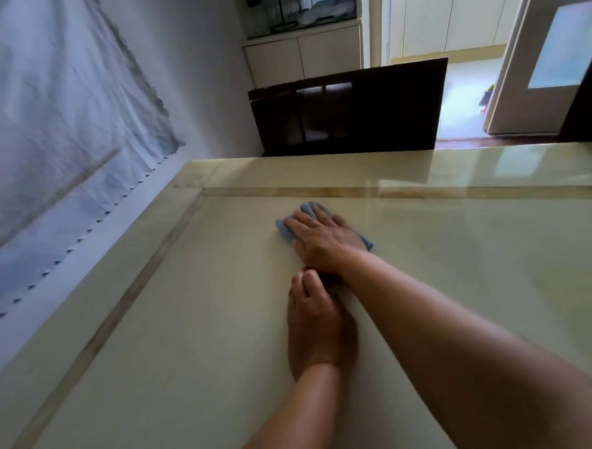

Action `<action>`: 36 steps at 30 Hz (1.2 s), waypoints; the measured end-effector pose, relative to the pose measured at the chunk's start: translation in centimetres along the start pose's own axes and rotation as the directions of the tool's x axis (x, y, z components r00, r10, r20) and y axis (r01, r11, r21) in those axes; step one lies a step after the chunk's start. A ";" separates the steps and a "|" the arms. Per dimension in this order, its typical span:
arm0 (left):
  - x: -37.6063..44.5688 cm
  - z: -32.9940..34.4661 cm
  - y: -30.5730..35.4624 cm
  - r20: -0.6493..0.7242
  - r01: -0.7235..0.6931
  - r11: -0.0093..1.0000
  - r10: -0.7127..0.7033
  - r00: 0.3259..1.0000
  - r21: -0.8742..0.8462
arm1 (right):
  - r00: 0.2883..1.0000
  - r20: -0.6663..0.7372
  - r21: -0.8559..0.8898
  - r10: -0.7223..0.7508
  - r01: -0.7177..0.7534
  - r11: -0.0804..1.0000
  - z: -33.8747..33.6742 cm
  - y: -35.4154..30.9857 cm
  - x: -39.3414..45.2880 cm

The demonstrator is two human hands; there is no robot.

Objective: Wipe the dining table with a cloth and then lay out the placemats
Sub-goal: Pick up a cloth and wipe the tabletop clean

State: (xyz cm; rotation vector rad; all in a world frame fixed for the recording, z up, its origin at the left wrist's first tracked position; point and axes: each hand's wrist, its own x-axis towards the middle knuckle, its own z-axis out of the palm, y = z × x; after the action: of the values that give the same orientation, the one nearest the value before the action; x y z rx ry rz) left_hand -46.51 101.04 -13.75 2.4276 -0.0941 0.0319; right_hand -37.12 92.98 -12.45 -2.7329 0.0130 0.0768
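Observation:
A small blue cloth [285,229] lies on the glossy cream dining table [177,333], toward its far side. My right hand [326,240] presses flat on the cloth with straight fingers, covering most of it. Only the cloth's left edge and a right corner show. My left hand [318,322] rests palm-down on the bare tabletop just behind the right wrist, its fingertips partly hidden under that wrist. No placemats are in view.
A dark wooden chair [350,108] stands at the table's far edge. A pale sheet [53,134] hangs on the wall along the table's left side. A white cabinet [303,55] and an open doorway [466,88] lie beyond the chair.

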 end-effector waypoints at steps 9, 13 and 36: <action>-0.1 0.7 -0.8 -0.122 -0.185 0.973 0.201 0.972 0.135 | 0.960 -0.157 -0.012 0.233 -0.237 0.971 -3.2 10.4 0.4; 0.1 0.6 -0.9 -0.120 -0.182 0.974 0.199 0.973 0.137 | 0.801 -0.272 0.023 0.534 -0.549 0.835 -6.1 18.2 -3.9; -5.5 -0.3 1.5 0.059 -0.247 0.933 0.240 0.969 0.262 | 0.931 -0.120 -0.051 0.345 -0.353 0.934 -3.9 13.5 -26.9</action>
State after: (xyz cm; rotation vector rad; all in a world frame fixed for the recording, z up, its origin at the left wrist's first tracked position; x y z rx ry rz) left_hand -52.14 100.45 -12.78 2.6726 -0.4292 0.1329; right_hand -64.02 78.96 -12.73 -2.7710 0.5390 0.0278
